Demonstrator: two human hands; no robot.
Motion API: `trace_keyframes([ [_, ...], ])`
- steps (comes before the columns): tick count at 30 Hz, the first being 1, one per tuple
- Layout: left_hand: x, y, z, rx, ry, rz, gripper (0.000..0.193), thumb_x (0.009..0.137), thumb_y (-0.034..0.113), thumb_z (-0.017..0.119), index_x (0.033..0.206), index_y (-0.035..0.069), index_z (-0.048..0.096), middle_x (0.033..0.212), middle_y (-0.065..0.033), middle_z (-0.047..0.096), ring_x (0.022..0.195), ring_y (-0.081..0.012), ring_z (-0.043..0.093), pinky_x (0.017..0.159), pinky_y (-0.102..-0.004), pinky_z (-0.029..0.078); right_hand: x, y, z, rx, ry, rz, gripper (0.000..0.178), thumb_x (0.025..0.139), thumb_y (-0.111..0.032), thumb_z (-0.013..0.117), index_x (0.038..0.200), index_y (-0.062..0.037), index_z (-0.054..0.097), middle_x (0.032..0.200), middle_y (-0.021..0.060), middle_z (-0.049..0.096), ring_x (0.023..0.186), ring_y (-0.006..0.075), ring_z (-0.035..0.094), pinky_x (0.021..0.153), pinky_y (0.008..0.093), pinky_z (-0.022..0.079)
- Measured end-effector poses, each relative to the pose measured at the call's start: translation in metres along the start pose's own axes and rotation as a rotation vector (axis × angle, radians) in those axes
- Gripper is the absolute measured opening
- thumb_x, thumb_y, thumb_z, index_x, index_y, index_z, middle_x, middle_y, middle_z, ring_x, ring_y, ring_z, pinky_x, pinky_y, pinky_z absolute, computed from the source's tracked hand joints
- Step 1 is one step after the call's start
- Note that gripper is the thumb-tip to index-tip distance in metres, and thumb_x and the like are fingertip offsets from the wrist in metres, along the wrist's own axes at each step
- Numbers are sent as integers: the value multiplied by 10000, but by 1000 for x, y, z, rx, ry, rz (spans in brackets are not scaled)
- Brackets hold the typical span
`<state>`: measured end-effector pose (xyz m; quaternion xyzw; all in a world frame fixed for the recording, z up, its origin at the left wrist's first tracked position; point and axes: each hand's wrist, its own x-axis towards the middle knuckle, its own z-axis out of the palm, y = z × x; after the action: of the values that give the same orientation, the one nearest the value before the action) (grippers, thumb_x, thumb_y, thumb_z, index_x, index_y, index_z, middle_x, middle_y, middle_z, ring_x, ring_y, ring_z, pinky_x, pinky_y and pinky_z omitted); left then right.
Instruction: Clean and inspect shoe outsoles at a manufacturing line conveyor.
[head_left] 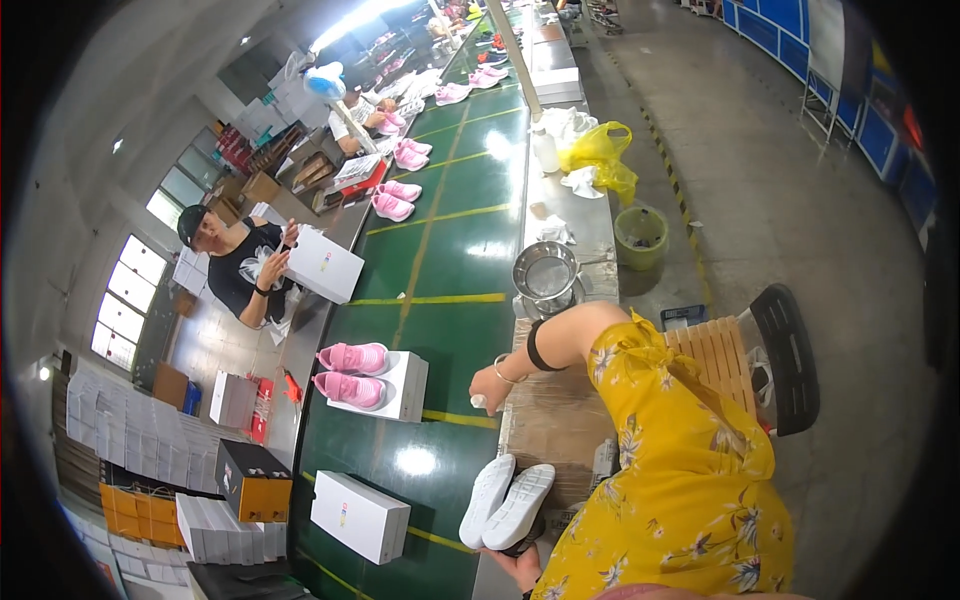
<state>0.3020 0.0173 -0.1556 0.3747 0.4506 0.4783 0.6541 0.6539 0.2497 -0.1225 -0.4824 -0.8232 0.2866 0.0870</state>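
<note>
At the near edge of the green conveyor belt, my left hand (pixel 518 568) grips a pair of shoes (pixel 508 504). Their white soles face up, and a bit of dark upper shows beneath. My right hand (pixel 488 388), with a bracelet at the wrist, is closed over the belt's edge. A small white wad (pixel 478 401) pokes out of its fingers; I cannot tell whether it is cloth or paper. Left of that hand, pink sneakers (pixel 352 375) lie on a white shoebox (pixel 405 388). A closed white shoebox (pixel 358 516) sits nearer on the belt.
Across the belt, a person (pixel 245 260) in a black shirt handles a white box (pixel 325 264). More pink sneakers (pixel 394 200) stand farther along. Beside my right arm are a metal bowl (pixel 546 272), a yellow plastic bag (pixel 603 158), a green bin (pixel 641 237) and a chair (pixel 785 360).
</note>
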Motion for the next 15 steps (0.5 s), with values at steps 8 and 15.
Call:
trace_keyframes([
  [8, 24, 2, -19, -840, 111, -297, 711, 927, 585, 478, 1435, 92, 417, 1443, -143, 469, 1316, -354, 452, 1113, -523, 355, 1, 13, 33, 33, 69, 155, 452, 712, -431, 786, 934, -50, 684, 904, 168, 697, 879, 336, 674, 778, 430, 528],
  [15, 43, 112, 21, -586, 244, -226, 500, 972, 443, 536, 1304, 69, 543, 1276, -91, 617, 1112, -235, 630, 960, -405, 513, -48, 40, 104, 1126, 72, 620, 226, 853, -255, 744, 815, -56, 644, 723, 14, 651, 575, 93, 605, 528, 225, 501],
])
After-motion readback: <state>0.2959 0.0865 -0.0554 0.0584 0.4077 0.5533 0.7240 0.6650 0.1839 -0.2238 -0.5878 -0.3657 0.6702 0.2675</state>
